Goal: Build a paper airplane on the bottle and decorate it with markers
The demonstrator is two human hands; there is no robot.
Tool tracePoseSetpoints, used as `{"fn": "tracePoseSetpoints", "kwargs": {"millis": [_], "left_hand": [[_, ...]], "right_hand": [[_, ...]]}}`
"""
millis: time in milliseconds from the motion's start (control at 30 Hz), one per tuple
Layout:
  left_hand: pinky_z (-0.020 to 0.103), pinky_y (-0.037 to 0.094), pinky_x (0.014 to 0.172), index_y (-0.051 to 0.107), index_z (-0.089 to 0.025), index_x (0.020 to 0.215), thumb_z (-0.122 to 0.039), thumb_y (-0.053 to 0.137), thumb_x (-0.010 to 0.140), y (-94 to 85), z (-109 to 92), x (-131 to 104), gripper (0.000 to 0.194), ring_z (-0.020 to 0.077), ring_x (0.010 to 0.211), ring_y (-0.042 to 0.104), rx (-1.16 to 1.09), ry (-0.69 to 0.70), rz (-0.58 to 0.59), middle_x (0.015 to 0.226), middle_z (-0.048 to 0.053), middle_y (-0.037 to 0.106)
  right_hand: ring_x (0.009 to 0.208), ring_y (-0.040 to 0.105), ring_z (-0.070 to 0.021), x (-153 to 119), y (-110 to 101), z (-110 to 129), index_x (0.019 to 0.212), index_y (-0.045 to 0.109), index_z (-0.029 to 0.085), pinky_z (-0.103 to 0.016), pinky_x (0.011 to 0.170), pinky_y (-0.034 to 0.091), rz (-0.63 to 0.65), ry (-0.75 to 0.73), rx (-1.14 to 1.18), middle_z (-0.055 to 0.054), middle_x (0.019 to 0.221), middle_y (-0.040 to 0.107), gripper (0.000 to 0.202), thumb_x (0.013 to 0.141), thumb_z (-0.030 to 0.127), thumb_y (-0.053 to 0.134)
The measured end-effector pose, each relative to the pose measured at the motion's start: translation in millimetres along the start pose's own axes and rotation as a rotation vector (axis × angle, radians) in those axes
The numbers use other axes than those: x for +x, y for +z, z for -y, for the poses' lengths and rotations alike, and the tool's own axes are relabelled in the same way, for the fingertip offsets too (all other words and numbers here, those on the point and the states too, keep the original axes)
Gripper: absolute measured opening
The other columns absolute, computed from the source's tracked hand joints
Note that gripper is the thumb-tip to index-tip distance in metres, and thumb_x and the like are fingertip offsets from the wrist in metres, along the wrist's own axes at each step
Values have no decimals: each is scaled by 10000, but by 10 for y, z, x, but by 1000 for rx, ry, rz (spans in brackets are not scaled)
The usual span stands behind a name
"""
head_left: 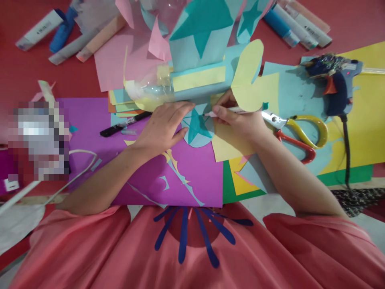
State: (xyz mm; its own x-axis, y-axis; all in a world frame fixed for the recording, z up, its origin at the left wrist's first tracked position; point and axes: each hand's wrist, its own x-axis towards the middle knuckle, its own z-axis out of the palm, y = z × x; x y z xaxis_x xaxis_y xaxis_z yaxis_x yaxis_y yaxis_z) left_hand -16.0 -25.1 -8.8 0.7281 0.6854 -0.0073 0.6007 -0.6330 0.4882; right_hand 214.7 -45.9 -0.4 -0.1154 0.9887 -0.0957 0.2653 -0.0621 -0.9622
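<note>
My right hand (237, 118) is closed round a white marker (236, 109), whose tip meets a teal star drawn on a rounded light-blue paper piece (198, 126). Fingers stretched, my left hand (168, 124) lies flat, its fingertips at the left edge of that piece. A black marker (126, 124) lies to the left of my left hand. Just beyond both hands a clear plastic bottle (150, 86), wrapped in light-blue paper with a yellow strip, rests on its side. Scissors (296, 132) with yellow and red handles lie right of my right hand.
A blue glue gun (339, 84) with a dark cord lies at the right. Several markers (296, 24) are at the back on both sides. Purple paper (99, 192) with thin scraps spreads under my left arm. A white cable (81, 151) curls at the left.
</note>
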Motion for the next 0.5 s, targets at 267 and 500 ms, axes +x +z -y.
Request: {"fn": "tracePoseSetpoints", "kwargs": {"millis": [267,500], "left_hand": [[467,423,1107,428,-153,1424,-225,487,950,-4,-8,-2,483,278,1316,515,9,23,-5,1419,129,546],[454,435,1094,436,-169,1422,-237,493,947,-4,4,4,483,273,1307,527,17,20,-6,1419,125,553]], "right_hand": [[723,552,-171,-29,22,-9,685,581,233,-358,698,478,21,18,-38,-16,709,582,293,816,456,718],[665,514,-165,0,2,-35,615,526,232,-360,679,465,67,-13,-75,-8,645,537,291,815,345,706]]}}
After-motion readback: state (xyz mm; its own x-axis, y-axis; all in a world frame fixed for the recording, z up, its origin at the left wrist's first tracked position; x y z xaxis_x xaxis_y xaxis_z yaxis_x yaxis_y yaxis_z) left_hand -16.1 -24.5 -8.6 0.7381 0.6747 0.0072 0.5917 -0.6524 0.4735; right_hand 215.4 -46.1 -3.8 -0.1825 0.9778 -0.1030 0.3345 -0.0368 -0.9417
